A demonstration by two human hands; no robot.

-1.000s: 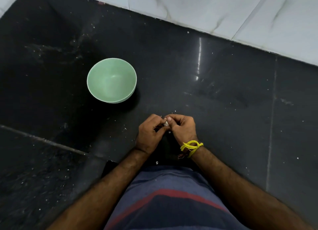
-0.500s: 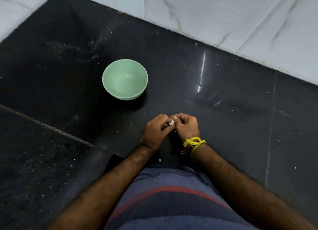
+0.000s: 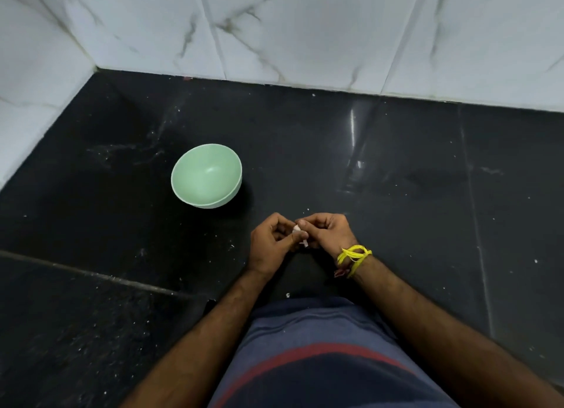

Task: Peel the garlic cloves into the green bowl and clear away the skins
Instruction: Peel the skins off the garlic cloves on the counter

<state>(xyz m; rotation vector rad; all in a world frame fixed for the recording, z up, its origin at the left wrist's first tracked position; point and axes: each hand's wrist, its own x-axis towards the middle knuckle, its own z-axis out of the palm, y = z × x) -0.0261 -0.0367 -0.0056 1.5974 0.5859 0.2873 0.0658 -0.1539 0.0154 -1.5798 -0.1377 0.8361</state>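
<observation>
wall: white marble tiles (image 3: 305,32) run behind and to the left of the bowl, meeting the dark counter (image 3: 396,151) in a corner. More wall shows than 1 s ago and the bowl sits lower and further right in view, so the head tipped up; I don't think the bowl itself moved.

bowl: green bowl (image 3: 206,175), upright, well apart from the hands, up and to their left. Looks like nothing's in it, so 0 peeled cloves so far as I can tell.

left hand: left hand (image 3: 268,244) is down and right of the bowl, fingers curled in and pinching the garlic clove (image 3: 296,231) from its side. Same grip as 0.5 s ago.

clove: tiny white bit wedged between both sets of fingertips, held just above the counter. There's now a pale scrap hanging under it (image 3: 304,243) that I couldn't make out before; my guess is the skin is starting to come off.

right hand: right hand (image 3: 328,232), touching the left at the fingertips, fingers curled and picking at the clove. Yellow thread (image 3: 354,255) on the wrist.

crumbs: small white flecks (image 3: 307,208) scattered on the counter around the hands, could be skin bits, too small to be sure.

what it means: still mid-peel on clove 1, then the drop into the bowl and cleanup are left.
</observation>
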